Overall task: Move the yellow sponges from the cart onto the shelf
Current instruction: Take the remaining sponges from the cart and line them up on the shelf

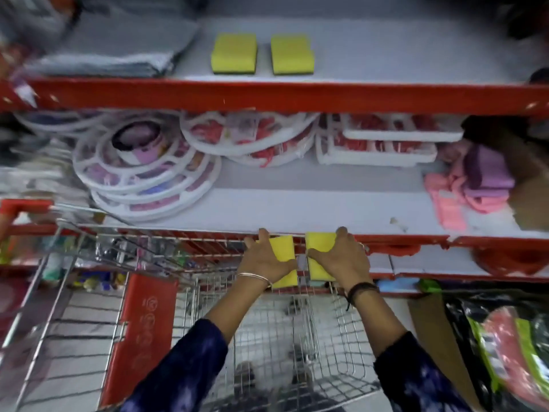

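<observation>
Wire-mesh shopping cart (285, 346), chrome grid, red plastic panel on its near side. Above its far rim, each hand grips one yellow sponge.

Left hand (266, 260): fingers curled over the far edge of the left sponge (283, 249), thumb along its inner side; thin metal bangle at the wrist. Right hand (341, 257): same grasp on the right sponge (319, 252); dark cord band at the wrist. Both sponges are rectangular foam blocks, matte bright yellow, held side by side and nearly touching, level with the red front lip of the lower shelf (297, 209).

Upper shelf (386, 55), pale grey board with red edge: two shelved sponges (234, 53) (292, 54) lie flat, just apart, each showing a dark scouring layer beneath the yellow foam. Folded grey cloths (113, 52) lie to their left.
</observation>
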Motion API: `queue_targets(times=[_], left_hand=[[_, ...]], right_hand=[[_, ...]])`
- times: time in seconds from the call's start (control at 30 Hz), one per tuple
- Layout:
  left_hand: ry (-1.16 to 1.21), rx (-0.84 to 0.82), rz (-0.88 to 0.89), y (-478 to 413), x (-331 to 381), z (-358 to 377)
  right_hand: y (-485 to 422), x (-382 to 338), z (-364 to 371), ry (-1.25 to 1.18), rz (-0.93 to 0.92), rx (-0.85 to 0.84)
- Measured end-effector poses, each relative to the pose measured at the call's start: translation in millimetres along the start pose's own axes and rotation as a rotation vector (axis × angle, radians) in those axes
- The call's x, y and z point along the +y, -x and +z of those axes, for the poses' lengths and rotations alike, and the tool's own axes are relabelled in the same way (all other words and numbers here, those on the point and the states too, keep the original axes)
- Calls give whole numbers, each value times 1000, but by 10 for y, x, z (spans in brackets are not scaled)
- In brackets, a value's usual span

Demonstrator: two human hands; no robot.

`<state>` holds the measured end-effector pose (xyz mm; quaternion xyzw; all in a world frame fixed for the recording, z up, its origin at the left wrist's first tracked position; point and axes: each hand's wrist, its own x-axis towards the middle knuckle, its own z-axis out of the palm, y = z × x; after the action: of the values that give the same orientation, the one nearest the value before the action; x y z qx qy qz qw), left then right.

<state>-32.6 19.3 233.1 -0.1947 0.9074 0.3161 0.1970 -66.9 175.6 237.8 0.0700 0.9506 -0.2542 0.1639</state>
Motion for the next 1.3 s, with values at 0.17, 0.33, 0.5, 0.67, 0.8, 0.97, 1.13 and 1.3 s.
queue_targets(times=[0.17, 0.33, 0.5, 0.67, 0.8, 0.97, 1.13, 1.3], left_hand=[[-34, 65, 103, 181, 466, -633], [-66, 146, 203, 248, 971, -1264], [-74, 262, 324, 202, 1608, -1861], [-86, 323, 333, -144, 2259, -2271], [-165, 354, 322, -405, 2673, -2369], [-253, 297, 283, -718, 2968, -2301], [-315, 273, 216, -969, 3084, -2155], [-440, 312, 223, -1066, 3052, -2044]], right_hand=[[75, -346, -712, -32, -65, 64], [138, -633, -1442, -41, -132, 135], [91, -925, -2134, -46, -211, 258], [-297, -1186, -2668, -90, -225, 370], [-750, -1345, -2890, -60, -191, 380], [-1202, -1407, -2942, -18, -148, 349], [-1519, -1441, -2921, 21, -96, 289], [-1691, -1338, -2790, 58, -79, 275]])
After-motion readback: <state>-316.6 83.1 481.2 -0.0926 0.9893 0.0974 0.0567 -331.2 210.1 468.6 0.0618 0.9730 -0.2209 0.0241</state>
